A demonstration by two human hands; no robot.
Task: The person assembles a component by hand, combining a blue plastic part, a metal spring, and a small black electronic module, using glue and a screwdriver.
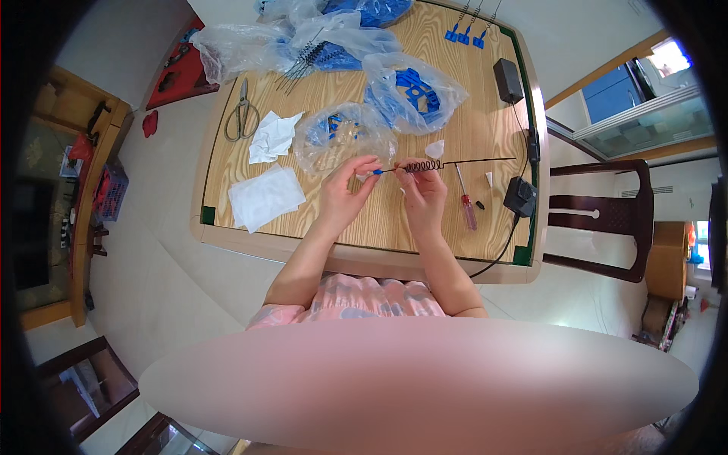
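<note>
Left hand (pixel 343 196): pinching a small blue piece (pixel 378 172) between thumb and forefinger tips, not revealing how firmly.
Right hand (pixel 425 202): gripping the coiled black wire (pixel 434 164) with thumb and fingers, partly hiding the coil's left end.
Wire position: lying roughly level between and across both hands, over the near part of the wooden table (pixel 379 236), sticking out a long straight leg to the right.
Blue end: sitting at the wire's left tip, seemingly joining there, not showing how deeply.
Weight: probably feeling light, easily balancing in one hand.
Stiffness: likely flexing through the coil, staying stiffer along the straight leg.
Surface: looking thin and smooth, possibly rolling between fingertips.
Fragility: probably resisting breakage but risking a bend under sideways pressure on the leg.
Best hold: gripping the wire at the coil's left end, close to the blue piece, and avoiding the leg's far tip.
Red-handled screwdriver (pixel 469 213): lying to the right, just beside a small black piece (pixel 479 205).
Clear bag (pixel 306 150): lying just beyond both hands, holding blue and brass-coloured bits.
</note>
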